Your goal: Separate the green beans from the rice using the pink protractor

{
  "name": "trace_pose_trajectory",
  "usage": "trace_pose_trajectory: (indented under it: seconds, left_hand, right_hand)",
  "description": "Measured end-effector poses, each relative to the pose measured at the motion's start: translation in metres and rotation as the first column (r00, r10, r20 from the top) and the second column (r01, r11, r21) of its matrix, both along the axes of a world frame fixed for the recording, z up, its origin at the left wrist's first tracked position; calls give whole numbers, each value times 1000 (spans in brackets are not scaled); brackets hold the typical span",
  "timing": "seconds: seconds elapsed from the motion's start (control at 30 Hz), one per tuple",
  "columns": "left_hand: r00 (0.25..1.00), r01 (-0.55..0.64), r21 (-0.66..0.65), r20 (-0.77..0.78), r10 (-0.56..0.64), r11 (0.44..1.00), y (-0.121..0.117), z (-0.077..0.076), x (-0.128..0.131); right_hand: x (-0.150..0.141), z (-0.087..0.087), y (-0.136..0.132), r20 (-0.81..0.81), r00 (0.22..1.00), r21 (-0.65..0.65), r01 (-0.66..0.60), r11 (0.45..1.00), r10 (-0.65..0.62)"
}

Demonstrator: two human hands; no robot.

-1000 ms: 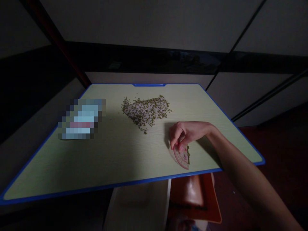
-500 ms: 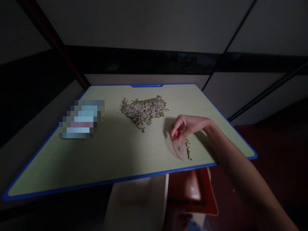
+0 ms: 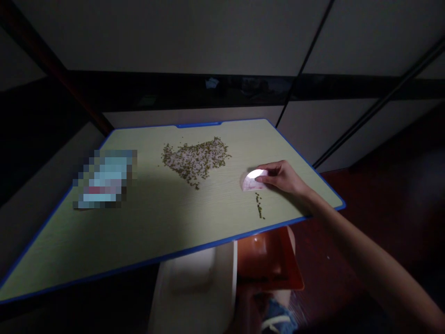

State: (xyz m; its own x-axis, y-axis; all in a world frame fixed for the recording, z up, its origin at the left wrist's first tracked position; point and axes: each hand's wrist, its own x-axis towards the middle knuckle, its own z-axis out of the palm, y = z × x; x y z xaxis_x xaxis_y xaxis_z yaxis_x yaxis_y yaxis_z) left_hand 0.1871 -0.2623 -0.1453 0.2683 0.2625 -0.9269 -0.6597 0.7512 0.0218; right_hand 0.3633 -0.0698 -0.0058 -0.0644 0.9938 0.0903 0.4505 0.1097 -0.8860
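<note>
Protractor (image 3: 253,180) pinched upright by right hand (image 3: 283,176) fingers, arm outstretched

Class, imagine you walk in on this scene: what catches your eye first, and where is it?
The right hand at the table's right side, holding a pale semicircular card that catches the light. Left of it, mid-table, lies a wide scatter of small green beans; a short line of beans sits just below the card on the blue-edged table.

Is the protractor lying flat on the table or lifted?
Lifted: the right hand holds the protractor tilted on its straight edge on the table.
</note>
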Motion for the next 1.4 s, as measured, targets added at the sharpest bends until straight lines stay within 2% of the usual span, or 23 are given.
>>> trace_pose_trajectory:
  seconds: [0.13, 0.3, 0.43, 0.8, 1.13, 1.4]
  left_hand:
    - [1000, 15, 13, -2, -15, 1000, -4, -4, 1]
    - [997, 49, 100, 49, -54, 994, -5, -4, -2]
    - [997, 66, 62, 30, -68, 996, -5, -1, -2]
    - [998, 67, 45, 7, -67, 997, 0, 10, -1]
    - [997, 70, 48, 18, -71, 996, -3, 0, -2]
    - [998, 57, 75, 29, -60, 996, -3, -2, -3]
  right_hand:
    - [-6, 2, -12, 18, 1000, -15, -16, 1000, 17]
    - [-10, 1, -26, 37, 999, -18, -3, 1000, 3]
    - [-10, -1, -36, 29, 1000, -9, 4, 1000, -4]
    - [-11, 1, -59, -29, 996, -26, -85, 996, 84]
    - [-8, 2, -66, -7, 991, -28, -134, 991, 134]
    - [-8, 1, -65, -51, 988, -40, -150, 988, 148]
